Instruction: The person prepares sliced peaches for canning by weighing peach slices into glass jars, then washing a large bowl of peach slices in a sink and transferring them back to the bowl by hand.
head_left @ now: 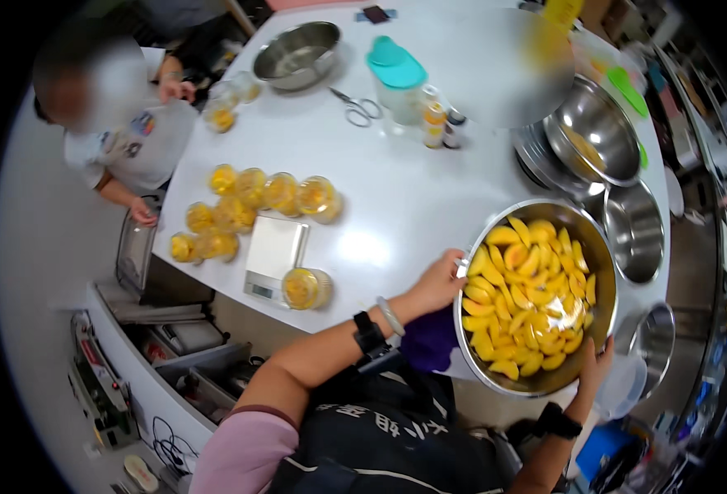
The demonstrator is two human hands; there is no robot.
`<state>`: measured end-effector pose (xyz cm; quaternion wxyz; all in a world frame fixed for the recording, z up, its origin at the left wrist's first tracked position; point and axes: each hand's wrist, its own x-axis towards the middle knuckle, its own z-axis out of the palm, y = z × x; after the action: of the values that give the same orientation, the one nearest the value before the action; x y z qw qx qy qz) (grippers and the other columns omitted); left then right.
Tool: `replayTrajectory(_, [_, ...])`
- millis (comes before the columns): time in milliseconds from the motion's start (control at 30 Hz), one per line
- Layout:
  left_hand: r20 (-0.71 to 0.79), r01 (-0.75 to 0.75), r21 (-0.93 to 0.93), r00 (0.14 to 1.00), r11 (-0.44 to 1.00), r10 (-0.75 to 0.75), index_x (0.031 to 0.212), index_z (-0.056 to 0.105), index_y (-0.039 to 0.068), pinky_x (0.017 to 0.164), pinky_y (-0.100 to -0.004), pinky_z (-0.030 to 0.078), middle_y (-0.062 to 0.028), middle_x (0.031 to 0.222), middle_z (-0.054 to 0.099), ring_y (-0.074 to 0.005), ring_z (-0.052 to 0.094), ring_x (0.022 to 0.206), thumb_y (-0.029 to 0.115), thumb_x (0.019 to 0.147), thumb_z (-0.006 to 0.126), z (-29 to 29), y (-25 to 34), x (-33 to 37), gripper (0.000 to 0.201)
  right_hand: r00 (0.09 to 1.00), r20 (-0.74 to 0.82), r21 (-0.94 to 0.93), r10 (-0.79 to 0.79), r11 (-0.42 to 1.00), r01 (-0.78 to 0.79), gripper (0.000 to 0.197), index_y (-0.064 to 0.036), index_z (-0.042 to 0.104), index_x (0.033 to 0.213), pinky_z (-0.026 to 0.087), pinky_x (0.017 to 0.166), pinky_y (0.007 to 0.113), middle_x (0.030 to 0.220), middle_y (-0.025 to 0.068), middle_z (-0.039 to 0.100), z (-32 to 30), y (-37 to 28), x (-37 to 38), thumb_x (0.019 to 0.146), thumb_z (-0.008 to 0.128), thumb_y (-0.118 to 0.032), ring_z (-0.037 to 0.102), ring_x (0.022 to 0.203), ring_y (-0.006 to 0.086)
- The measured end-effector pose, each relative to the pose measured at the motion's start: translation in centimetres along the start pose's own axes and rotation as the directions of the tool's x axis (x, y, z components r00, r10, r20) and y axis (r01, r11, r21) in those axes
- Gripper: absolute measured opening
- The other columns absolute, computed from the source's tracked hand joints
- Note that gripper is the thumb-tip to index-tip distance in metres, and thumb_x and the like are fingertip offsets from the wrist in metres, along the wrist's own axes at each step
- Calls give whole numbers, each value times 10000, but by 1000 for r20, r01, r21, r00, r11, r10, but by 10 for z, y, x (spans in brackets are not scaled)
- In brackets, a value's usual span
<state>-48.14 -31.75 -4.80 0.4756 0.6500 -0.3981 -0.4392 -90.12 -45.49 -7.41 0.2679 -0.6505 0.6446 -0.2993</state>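
Note:
A large metal bowl (600,262) full of yellow peach slices (528,300) is held tilted at the table's near right edge. My left hand (441,281) grips its left rim, with the thumb side at the edge. Lower down, my right hand (597,364) holds the bowl's right side, some fingers hidden behind the wall. To the left of the bowl stands a jar of yellow fruit (306,290), by the corner of a kitchen scale (276,247). Several more filled jars (318,198) are grouped just beyond the scale.
Metal bowls (633,235) crowd the table's right side. Toward the back are scissors (357,109), a teal-lidded pitcher (398,74), small bottles (434,123) and another metal bowl (297,56). Across the left corner stands another person (128,123), near more jars (222,115).

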Motion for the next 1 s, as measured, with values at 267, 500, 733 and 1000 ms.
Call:
replayTrajectory(267, [22,68,-79,998,995,-66,1208,398,9,656,-284,461,-83,827,542,-167,541,729,105,844,566,-2,10,-5,412,999,20,-25,-27,999,27,585,80,364,1308,367,967,320,1285,225,466,-1,-17,4,831,612,-148,493,1137,269])
replayTrajectory(500, [108,70,98,991,993,-80,1315,314,13,650,-260,468,-97,913,541,-155,553,715,181,823,627,-30,14,-4,607,972,-59,-217,-229,953,212,608,50,342,1337,369,963,328,1274,209,465,-3,-36,0,827,620,-127,483,1135,270])
replayTrajectory(733, [-92,179,61,981,982,-173,1404,210,62,639,-246,499,-85,971,561,-134,586,753,187,832,611,-127,36,-1,710,625,688,244,-368,929,278,290,2,587,1070,446,847,294,1005,129,630,62,-291,-81,794,656,-60,599,929,198])
replayTrajectory(1000, [-282,171,3,945,985,-163,1255,450,30,705,-249,483,-65,976,563,-129,574,822,196,855,581,-266,25,-19,453,584,529,458,-615,787,414,191,2,566,802,488,702,267,911,130,659,174,-363,-104,727,712,-94,641,740,193])
